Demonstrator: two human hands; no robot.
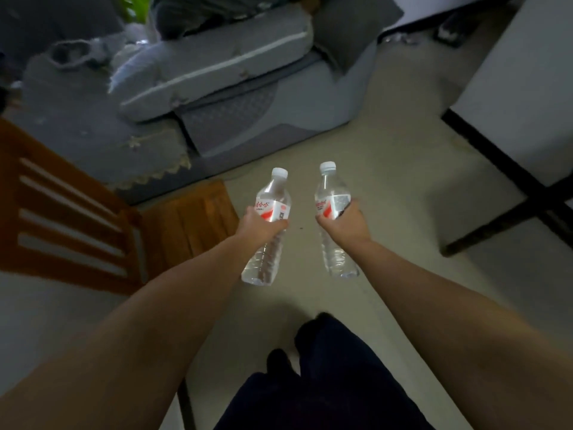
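Pale floor (387,135) fills most of the view, and across the top sprawls a grey sofa (248,72) with a white-piped cushion lying along it. To its left a grey cover with a lace edge (93,141) hangs down toward the floor. Over on the left, a wooden slatted chair (77,212), its seat reaching almost to the left bottle. On the right, a white table on black legs (527,88), well apart from the hands. Down at the bottom edge, the person's dark trouser legs (325,383).

Now the action: both bare forearms stretch forward over the open floor between chair and table. The left hand (257,225) has its fingers wrapped round the middle of a clear water bottle (274,193), gripping at the lower edge of the red-and-white label. The right hand (345,223) does the same with a second water bottle (330,193), fingers curled round the label band. Both bottles are off the floor, side by side and not touching, tops pointing away from the person and leaning in a little, so the tops sit closer together than the bases.

The left bottle's white cap (279,172) and the right bottle's white cap (327,165) are both on. A tiny dark speck (300,228) lies on the floor between the two hands.
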